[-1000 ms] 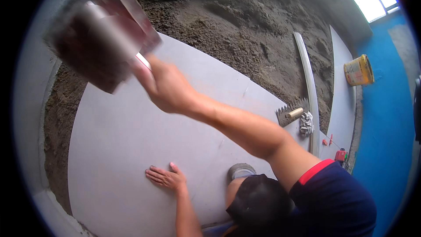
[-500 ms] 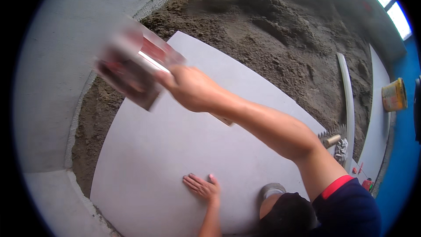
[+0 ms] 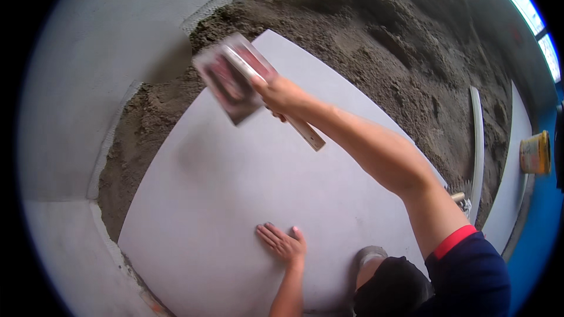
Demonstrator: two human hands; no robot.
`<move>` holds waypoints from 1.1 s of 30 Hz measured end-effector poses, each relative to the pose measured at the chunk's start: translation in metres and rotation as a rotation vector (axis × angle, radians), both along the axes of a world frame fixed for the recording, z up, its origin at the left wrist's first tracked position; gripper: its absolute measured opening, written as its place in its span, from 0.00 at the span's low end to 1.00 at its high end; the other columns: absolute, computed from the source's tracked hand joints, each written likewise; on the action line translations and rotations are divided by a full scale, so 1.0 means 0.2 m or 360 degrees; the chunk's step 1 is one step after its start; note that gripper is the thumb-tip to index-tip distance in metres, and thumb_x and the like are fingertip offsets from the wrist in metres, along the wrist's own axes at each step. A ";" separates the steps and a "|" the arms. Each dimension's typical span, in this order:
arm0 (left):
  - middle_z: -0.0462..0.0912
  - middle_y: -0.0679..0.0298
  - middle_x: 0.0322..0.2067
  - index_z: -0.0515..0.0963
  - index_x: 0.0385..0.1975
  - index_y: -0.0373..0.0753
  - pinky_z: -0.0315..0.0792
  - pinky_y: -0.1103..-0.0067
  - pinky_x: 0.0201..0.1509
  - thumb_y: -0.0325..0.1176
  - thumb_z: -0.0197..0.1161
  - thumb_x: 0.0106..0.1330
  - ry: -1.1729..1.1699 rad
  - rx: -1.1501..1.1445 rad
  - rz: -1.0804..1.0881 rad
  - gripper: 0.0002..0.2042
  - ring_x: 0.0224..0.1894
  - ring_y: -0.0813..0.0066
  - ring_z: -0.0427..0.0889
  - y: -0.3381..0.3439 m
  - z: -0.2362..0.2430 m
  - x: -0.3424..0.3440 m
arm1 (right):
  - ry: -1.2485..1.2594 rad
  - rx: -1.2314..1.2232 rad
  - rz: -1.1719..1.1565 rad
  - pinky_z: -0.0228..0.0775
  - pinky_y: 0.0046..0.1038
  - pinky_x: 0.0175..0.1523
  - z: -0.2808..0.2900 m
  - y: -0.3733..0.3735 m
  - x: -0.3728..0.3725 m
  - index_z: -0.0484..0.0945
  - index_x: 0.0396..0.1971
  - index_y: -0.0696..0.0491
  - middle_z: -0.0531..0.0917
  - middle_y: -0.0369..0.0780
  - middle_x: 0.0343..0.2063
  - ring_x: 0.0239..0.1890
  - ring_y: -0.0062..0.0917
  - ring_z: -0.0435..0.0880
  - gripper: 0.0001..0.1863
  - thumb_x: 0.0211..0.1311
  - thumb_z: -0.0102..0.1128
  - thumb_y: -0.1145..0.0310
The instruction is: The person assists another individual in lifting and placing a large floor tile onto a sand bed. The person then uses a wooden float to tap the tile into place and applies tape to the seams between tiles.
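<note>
My right hand (image 3: 275,95) grips the long pale handle of a square-headed red and grey tool (image 3: 229,85), whose blurred head is held over the far left edge of a large light grey tile (image 3: 205,194). The handle's end juts out below my wrist. My left hand (image 3: 282,240) rests open and flat on the tile, fingers pointing up and to the left. My bent leg and grey shoe (image 3: 371,253) are on the tile at the lower right.
Rough damp mortar (image 3: 388,29) surrounds the tile's far side. A grey wall (image 3: 88,82) borders the left. At the right are a long straightedge (image 3: 477,141), another tile (image 3: 505,199), a yellow bucket (image 3: 533,152), a partly hidden notched trowel (image 3: 457,196) and a blue wall (image 3: 540,217).
The tool in my right hand has come right and its motion blur has lessened. The whole view has shifted, showing more grey wall at left. My left hand still lies flat on the tile.
</note>
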State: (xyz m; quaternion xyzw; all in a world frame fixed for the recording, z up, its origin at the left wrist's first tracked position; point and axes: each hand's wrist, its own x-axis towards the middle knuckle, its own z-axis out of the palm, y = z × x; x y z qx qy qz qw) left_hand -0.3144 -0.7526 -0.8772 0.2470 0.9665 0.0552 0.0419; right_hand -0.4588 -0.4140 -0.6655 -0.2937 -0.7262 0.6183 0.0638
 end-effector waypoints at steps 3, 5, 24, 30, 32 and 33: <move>0.42 0.34 0.68 0.46 0.65 0.20 0.40 0.56 0.73 0.49 0.48 0.63 -0.0057 0.0000 0.0015 0.41 0.72 0.40 0.41 0.00 -0.03 0.03 | 0.0269 0.0527 -0.0082 0.67 0.36 0.26 0.05 0.04 0.04 0.72 0.29 0.60 0.73 0.41 0.16 0.17 0.29 0.71 0.32 0.70 0.38 0.42; 0.41 0.35 0.68 0.44 0.66 0.21 0.39 0.55 0.73 0.49 0.48 0.63 -0.0037 -0.0006 0.0026 0.41 0.72 0.40 0.40 -0.04 -0.05 0.00 | 0.0279 0.0748 -0.0107 0.70 0.38 0.36 0.07 -0.08 0.20 0.74 0.34 0.60 0.77 0.48 0.20 0.23 0.38 0.75 0.31 0.71 0.37 0.43; 0.43 0.35 0.68 0.47 0.65 0.19 0.38 0.55 0.73 0.48 0.47 0.65 0.0152 0.0005 -0.0104 0.39 0.71 0.39 0.40 0.01 -0.09 0.06 | -0.0404 0.0574 -0.0212 0.72 0.38 0.32 -0.49 -0.35 1.45 0.74 0.34 0.59 0.78 0.50 0.21 0.23 0.46 0.78 0.31 0.70 0.36 0.42; 0.42 0.35 0.68 0.48 0.65 0.20 0.38 0.57 0.73 0.49 0.47 0.65 0.0120 -0.0046 -0.0106 0.39 0.72 0.41 0.40 -0.05 -0.05 0.06 | -0.1087 -0.0248 -0.0100 0.72 0.33 0.23 -0.38 -0.22 1.34 0.76 0.34 0.59 0.76 0.43 0.19 0.19 0.31 0.78 0.37 0.68 0.34 0.36; 0.43 0.36 0.68 0.49 0.65 0.20 0.36 0.60 0.74 0.49 0.47 0.65 0.0175 0.0002 -0.0071 0.39 0.73 0.44 0.39 -0.04 -0.07 0.01 | -0.0745 -0.0025 -0.0102 0.73 0.36 0.26 -0.11 -0.22 1.26 0.77 0.35 0.61 0.79 0.46 0.22 0.21 0.37 0.81 0.38 0.69 0.32 0.37; 0.43 0.36 0.68 0.49 0.65 0.20 0.36 0.60 0.74 0.49 0.47 0.65 0.0206 0.0001 -0.0078 0.39 0.72 0.44 0.39 -0.06 -0.08 0.00 | -0.0532 0.0137 -0.0120 0.73 0.37 0.29 0.01 -0.24 1.25 0.76 0.35 0.60 0.79 0.46 0.22 0.23 0.39 0.81 0.37 0.69 0.33 0.38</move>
